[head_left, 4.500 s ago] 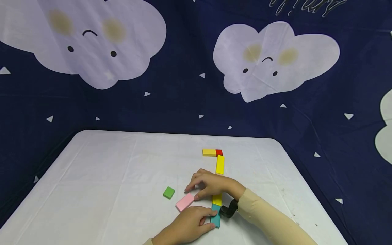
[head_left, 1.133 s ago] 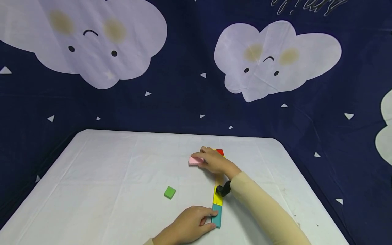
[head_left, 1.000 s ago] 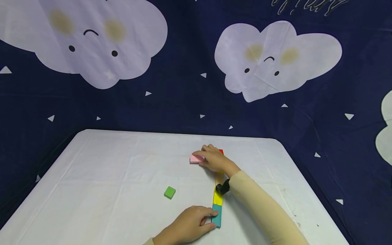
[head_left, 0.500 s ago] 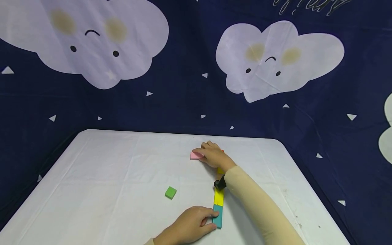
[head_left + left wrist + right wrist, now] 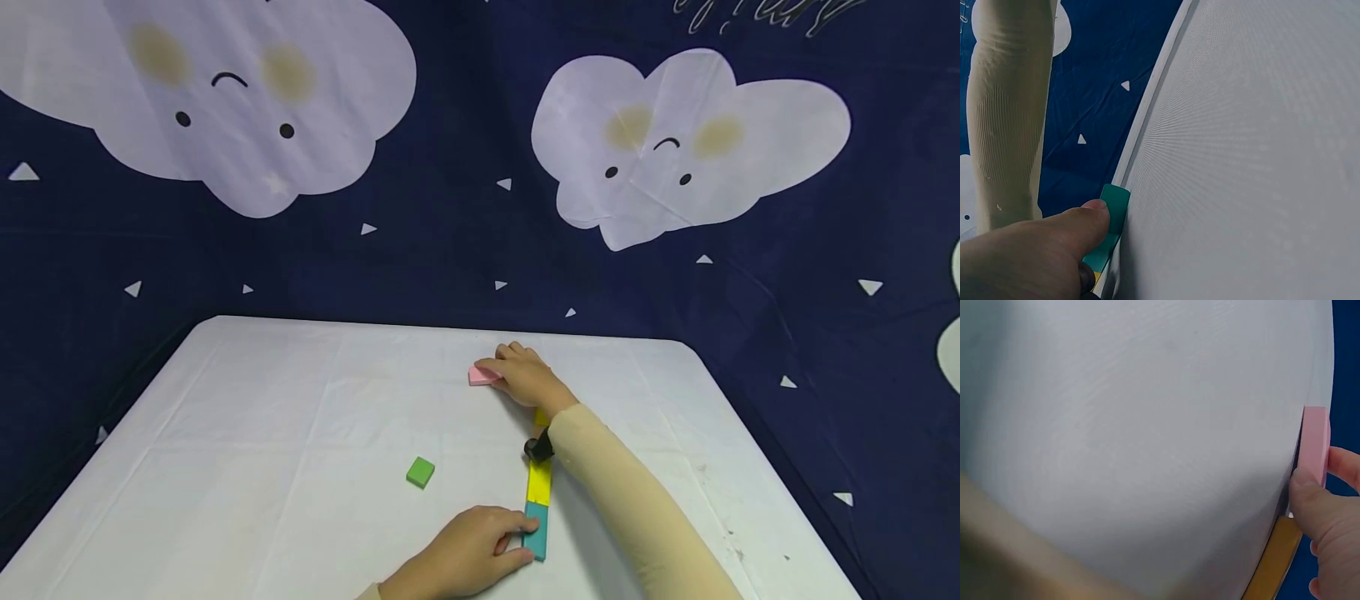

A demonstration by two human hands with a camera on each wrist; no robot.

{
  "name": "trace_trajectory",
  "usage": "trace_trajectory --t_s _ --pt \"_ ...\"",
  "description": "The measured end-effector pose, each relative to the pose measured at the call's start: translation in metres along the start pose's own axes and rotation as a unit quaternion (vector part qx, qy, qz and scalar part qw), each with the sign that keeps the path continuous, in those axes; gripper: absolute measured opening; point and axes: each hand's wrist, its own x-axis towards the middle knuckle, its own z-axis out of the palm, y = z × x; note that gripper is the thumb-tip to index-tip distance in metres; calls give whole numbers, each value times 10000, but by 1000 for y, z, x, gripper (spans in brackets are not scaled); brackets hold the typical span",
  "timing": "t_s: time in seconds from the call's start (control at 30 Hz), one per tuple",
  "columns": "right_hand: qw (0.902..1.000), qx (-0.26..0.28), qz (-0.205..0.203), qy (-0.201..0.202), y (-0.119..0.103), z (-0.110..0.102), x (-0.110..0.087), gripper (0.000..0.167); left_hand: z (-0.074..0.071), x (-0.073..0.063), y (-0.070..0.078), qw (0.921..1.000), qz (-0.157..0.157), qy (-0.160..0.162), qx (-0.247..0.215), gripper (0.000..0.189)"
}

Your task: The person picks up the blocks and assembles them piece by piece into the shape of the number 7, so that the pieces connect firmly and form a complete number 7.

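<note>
At the far part of the row, my right hand [image 5: 525, 379] pinches a pink rectangular block [image 5: 482, 377] between thumb and fingers. The right wrist view shows the pink block [image 5: 1315, 440] with the thumb on one side and a finger on the other, close to a yellow block [image 5: 1275, 562]. My left hand [image 5: 468, 548] holds the teal block [image 5: 542, 535] at the near end of the row, thumb by its near corner, a finger on its side. A yellow block [image 5: 539, 483] adjoins the teal one. My right hand and wrist hide the red block and much of the row.
A green square block [image 5: 420, 472] lies alone left of the row. The white-covered table [image 5: 247, 433] has its far edge just beyond my right hand. A dark blue cloth [image 5: 450, 267] with clouds hangs behind it. My right forearm [image 5: 630, 492] crosses over the row's right side.
My right hand has picked up the pink block from beside the left hand and carried it away toward the far end of the row. The left hand has stayed on the teal block.
</note>
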Motion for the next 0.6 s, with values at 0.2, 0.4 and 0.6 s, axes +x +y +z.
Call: trace_trajectory --t_s 0.2,0.4,0.6 --pt "10000 22 -25 -1 -1 -1 2 39 -1 0 1 10000 10 36 30 36" --pt "9999 -127 112 -14 2 2 4 35 -1 0 1 10000 -2 31 53 36" --pt "9996 -138 246 -54 6 7 7 34 -1 0 1 10000 12 51 65 37"
